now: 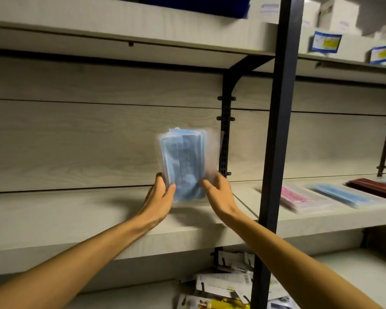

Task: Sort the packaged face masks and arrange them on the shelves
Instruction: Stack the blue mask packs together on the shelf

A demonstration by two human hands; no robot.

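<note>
Two hands on one upright pack of blue masks (183, 163).
Gripped at bottom corners by left hand (159, 196) and right hand (218, 192), fingers curled round, above middle shelf (76, 210); pink pack (295, 197) lying rightward.

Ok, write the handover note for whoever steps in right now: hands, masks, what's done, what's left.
Left hand: grips the lower left edge of the blue mask pack.
Right hand: fingers on the pack's lower right edge; blur hides how firmly it holds.
The pack stands upright above the middle shelf, left of the black post, not yet set down.
Done: right of the post, a pink pack, a blue pack and a dark red pack lie side by side.
Left: place the held pack; loose packages on the lower shelf may still need sorting.
</note>
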